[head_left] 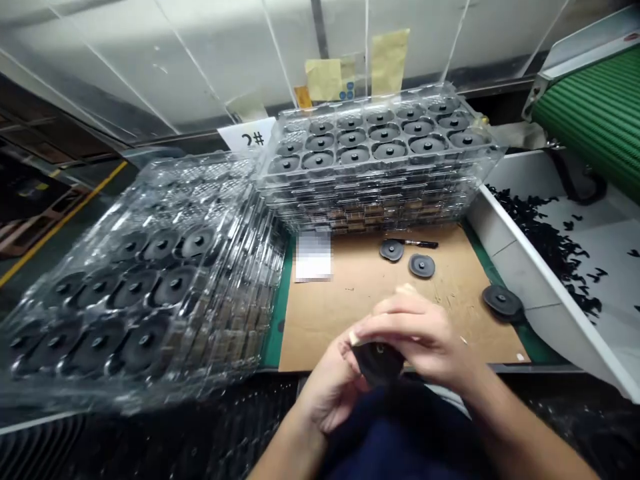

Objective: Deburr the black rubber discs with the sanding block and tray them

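Close to my body, both hands are closed around a black disc-shaped part (379, 363) with a small raised centre. My left hand (333, 383) grips it from the left and below. My right hand (417, 327) lies over its top and right side, and pale covers show on some fingertips. The fingers hide part of the disc's edge. Beyond my hands, two similar discs, one nearer (422, 266) and one farther (391, 250), lie on a cardboard sheet (320, 320). Another black disc (501, 302) sits at the sheet's right side.
Stacked clear plastic trays (380, 170) full of black discs stand at the back. Another tray stack (200, 327), partly filled, is at the left. A black pen (420, 244) lies on the cardboard. At right are a white bin (530, 260) of small black pieces and a green conveyor belt (595, 110).
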Available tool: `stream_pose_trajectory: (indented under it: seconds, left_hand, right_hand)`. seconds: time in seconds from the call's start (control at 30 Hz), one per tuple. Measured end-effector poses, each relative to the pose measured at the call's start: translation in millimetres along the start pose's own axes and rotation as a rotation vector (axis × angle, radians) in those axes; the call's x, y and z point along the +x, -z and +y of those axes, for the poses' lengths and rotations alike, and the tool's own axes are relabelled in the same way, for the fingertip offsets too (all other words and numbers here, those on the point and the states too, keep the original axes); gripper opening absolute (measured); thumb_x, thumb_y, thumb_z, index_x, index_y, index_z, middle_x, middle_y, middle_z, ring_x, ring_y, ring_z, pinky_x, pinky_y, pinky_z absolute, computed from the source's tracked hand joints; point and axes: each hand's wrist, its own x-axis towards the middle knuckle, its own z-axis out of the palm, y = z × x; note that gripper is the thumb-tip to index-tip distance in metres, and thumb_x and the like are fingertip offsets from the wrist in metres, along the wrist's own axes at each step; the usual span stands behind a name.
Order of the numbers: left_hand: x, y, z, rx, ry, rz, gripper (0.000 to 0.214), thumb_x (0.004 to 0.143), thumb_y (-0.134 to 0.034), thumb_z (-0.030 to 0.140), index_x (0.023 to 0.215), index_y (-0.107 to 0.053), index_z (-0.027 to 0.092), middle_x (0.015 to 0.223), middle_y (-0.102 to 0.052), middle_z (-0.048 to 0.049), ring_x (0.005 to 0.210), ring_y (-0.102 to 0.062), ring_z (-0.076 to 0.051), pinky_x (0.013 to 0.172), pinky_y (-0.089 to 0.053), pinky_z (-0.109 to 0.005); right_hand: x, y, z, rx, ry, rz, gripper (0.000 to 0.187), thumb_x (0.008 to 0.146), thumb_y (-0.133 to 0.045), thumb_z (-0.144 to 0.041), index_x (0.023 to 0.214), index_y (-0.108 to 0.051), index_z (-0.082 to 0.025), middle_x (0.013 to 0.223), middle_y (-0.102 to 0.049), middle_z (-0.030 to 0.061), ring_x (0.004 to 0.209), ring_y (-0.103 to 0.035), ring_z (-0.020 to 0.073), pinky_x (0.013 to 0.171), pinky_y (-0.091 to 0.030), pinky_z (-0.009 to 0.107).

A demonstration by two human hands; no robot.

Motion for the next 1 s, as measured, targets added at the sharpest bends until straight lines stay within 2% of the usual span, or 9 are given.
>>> stream_pose_trajectory:
  seconds: [0.1, 0.23, 0.37, 0.43, 0.53, 0.63, 0.73, 0.8, 1.0]
  left_hand:
    - [28, -8.3, 8, -0.010, 0.083, -0.024, 0.033, 0.070, -0.074, 0.028, 0.100, -0.068, 0.016, 0.097, -0.068, -0.0068, 0.087, -0.063, -0.018, 0.078, -0.052, -0.028]
    - [58, -20.2, 21, 0.009, 0.101, -0.074, 0.027, 0.070, -0.073, 0.024, 0.095, -0.069, 0.016, 0.088, -0.068, -0.0030, 0.083, -0.063, -0.016, 0.078, -0.049, -0.024]
    - [72, -19.6, 24, 0.004, 0.078, -0.068, 0.025, 0.070, -0.073, 0.023, 0.094, -0.069, 0.014, 0.084, -0.068, -0.0044, 0.076, -0.063, -0.015, 0.072, -0.051, -0.023]
    - [74, -15.3, 20, -0.016, 0.097, -0.061, 0.022, 0.073, -0.071, 0.021, 0.093, -0.068, 0.014, 0.080, -0.068, -0.0041, 0.076, -0.064, -0.015, 0.073, -0.051, -0.024]
    - [74, -7.1, 14, -0.047, 0.087, -0.040, 0.017, 0.073, -0.071, 0.019, 0.088, -0.069, 0.014, 0.075, -0.068, -0.0022, 0.079, -0.065, -0.016, 0.079, -0.051, -0.025]
    - [70, 2.4, 13, -0.082, 0.103, -0.048, 0.034, 0.067, -0.076, 0.024, 0.099, -0.067, 0.014, 0.093, -0.069, -0.0067, 0.085, -0.067, -0.021, 0.075, -0.053, -0.029]
    - [66, 13.3, 18, -0.149, 0.138, -0.088, 0.055, 0.063, -0.079, 0.030, 0.114, -0.060, 0.018, 0.118, -0.062, -0.0132, 0.095, -0.065, -0.029, 0.074, -0.055, -0.034]
    - [64, 21.2, 22, -0.177, 0.133, -0.099, 0.057, 0.063, -0.078, 0.031, 0.116, -0.059, 0.020, 0.121, -0.061, -0.0136, 0.098, -0.065, -0.029, 0.076, -0.055, -0.034]
    - [59, 42.2, 25, -0.258, 0.046, -0.130, 0.066, 0.061, -0.075, 0.042, 0.121, -0.056, 0.021, 0.129, -0.056, -0.0128, 0.111, -0.057, -0.033, 0.085, -0.053, -0.036]
  right_hand:
    - [4, 17, 16, -0.134, -0.169, -0.068, 0.031, 0.087, -0.047, -0.009, 0.107, -0.063, -0.026, 0.092, -0.067, 0.0012, 0.073, -0.051, 0.0155, 0.070, -0.035, 0.034]
    - [17, 33, 29, -0.013, -0.051, -0.015, 0.031, 0.089, -0.044, -0.012, 0.110, -0.061, -0.026, 0.093, -0.066, 0.0015, 0.072, -0.051, 0.0147, 0.070, -0.035, 0.033]
    - [28, 39, 38, -0.144, -0.270, -0.070, 0.031, 0.088, -0.044, -0.008, 0.104, -0.065, -0.024, 0.089, -0.067, 0.0014, 0.075, -0.052, 0.0157, 0.070, -0.034, 0.033]
    - [29, 35, 39, -0.190, -0.203, -0.064, 0.032, 0.088, -0.044, -0.009, 0.108, -0.064, -0.024, 0.090, -0.067, 0.0025, 0.073, -0.051, 0.0161, 0.068, -0.034, 0.034]
    - [27, 27, 46, -0.029, -0.055, -0.041, 0.032, 0.089, -0.043, -0.012, 0.110, -0.063, -0.026, 0.093, -0.068, 0.0007, 0.071, -0.051, 0.0144, 0.070, -0.035, 0.034]
    - [14, 22, 62, 0.023, -0.317, 0.008, 0.026, 0.089, -0.049, -0.014, 0.105, -0.065, -0.027, 0.094, -0.068, -0.0013, 0.080, -0.055, 0.0144, 0.076, -0.038, 0.032]
    - [-11, 17, 76, 0.017, -0.656, 0.090, 0.019, 0.088, -0.054, -0.024, 0.101, -0.066, -0.028, 0.095, -0.066, -0.0004, 0.080, -0.057, 0.0144, 0.068, -0.042, 0.028]
    - [-30, 9, 80, 0.069, -0.800, 0.074, 0.019, 0.088, -0.054, -0.029, 0.101, -0.066, -0.027, 0.097, -0.066, 0.0012, 0.080, -0.059, 0.0151, 0.064, -0.044, 0.027]
    - [-54, -20, 75, 0.145, -0.890, -0.049, 0.022, 0.088, -0.052, -0.034, 0.103, -0.065, -0.026, 0.103, -0.066, 0.0033, 0.092, -0.061, 0.0191, 0.069, -0.049, 0.028]
